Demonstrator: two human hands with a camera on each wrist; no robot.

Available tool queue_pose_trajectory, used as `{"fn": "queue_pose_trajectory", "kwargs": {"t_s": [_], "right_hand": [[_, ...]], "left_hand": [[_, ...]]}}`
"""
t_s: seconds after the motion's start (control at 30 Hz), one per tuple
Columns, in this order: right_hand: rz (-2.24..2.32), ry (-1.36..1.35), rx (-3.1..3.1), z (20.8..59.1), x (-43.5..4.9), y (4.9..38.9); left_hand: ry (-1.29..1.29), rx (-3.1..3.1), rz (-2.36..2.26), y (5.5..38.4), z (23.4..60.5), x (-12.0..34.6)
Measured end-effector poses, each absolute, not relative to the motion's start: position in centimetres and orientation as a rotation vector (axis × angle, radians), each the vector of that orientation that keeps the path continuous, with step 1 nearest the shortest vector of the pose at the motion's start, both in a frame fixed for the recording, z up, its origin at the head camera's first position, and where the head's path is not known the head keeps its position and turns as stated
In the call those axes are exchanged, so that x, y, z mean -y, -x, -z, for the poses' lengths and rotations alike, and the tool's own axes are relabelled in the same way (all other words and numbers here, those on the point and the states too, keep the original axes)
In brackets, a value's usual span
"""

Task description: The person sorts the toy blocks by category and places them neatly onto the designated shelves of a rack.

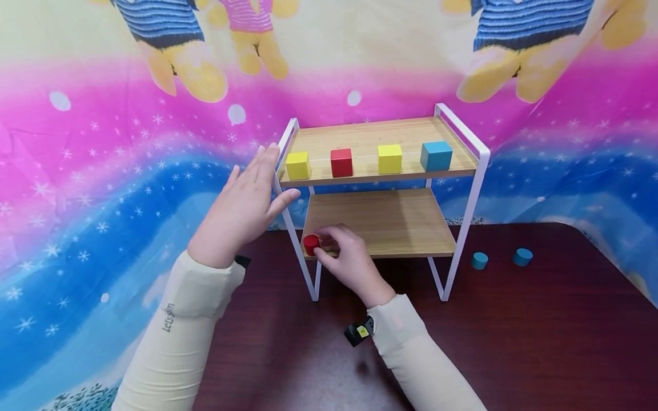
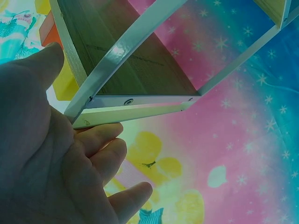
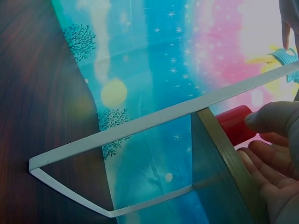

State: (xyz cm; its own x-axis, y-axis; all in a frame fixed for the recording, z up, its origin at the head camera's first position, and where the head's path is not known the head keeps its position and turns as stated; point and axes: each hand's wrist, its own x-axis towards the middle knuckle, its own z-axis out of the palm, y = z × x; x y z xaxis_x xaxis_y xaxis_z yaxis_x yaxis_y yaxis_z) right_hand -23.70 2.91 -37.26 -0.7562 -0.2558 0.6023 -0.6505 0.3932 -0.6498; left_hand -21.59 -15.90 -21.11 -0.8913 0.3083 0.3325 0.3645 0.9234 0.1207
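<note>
My left hand [image 1: 241, 202] is beside the upper left corner of a two-tier shelf rack [image 1: 380, 137], its fingers straight and close to the white side frame. In the left wrist view, those fingers [image 2: 100, 135] lie right at the metal rail. At the left end of the lower board stands a red cylinder [image 1: 311, 244]. My right hand [image 1: 352, 260] pinches it, with thumb and forefinger curled at its right side. In the right wrist view, the thumb tip overlaps the red cylinder [image 3: 237, 125], which sits on the board by the white frame.
Along the upper board's front edge stand a yellow cube [image 1: 298, 165], a red cube [image 1: 341, 163], another yellow cube [image 1: 389, 159] and a blue cube [image 1: 436, 156]. Two blue cylinders, one nearer [image 1: 480, 261] and one farther right [image 1: 522, 257], stand on the dark table [image 1: 514, 342].
</note>
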Motion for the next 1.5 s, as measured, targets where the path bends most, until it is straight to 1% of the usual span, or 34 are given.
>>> {"fn": "queue_pose_trajectory", "kwargs": {"t_s": [0.37,0.8,1.13,1.5], "right_hand": [[-1.322,-0.756,2.221,37.4,-4.2,22.8],[-1.355,-0.717,2.172,37.9,-7.1,21.1],[-1.262,-0.679,2.136,38.0,-9.7,20.0],[-1.166,-0.575,2.189,37.7,-11.9,19.1]], "left_hand": [[0.494,2.78,0.258,21.5,21.1,16.0],[0.496,2.786,0.269,21.5,21.0,15.9],[0.492,2.794,0.271,21.5,21.0,15.9],[0.479,2.792,0.251,21.6,21.0,15.8]]}}
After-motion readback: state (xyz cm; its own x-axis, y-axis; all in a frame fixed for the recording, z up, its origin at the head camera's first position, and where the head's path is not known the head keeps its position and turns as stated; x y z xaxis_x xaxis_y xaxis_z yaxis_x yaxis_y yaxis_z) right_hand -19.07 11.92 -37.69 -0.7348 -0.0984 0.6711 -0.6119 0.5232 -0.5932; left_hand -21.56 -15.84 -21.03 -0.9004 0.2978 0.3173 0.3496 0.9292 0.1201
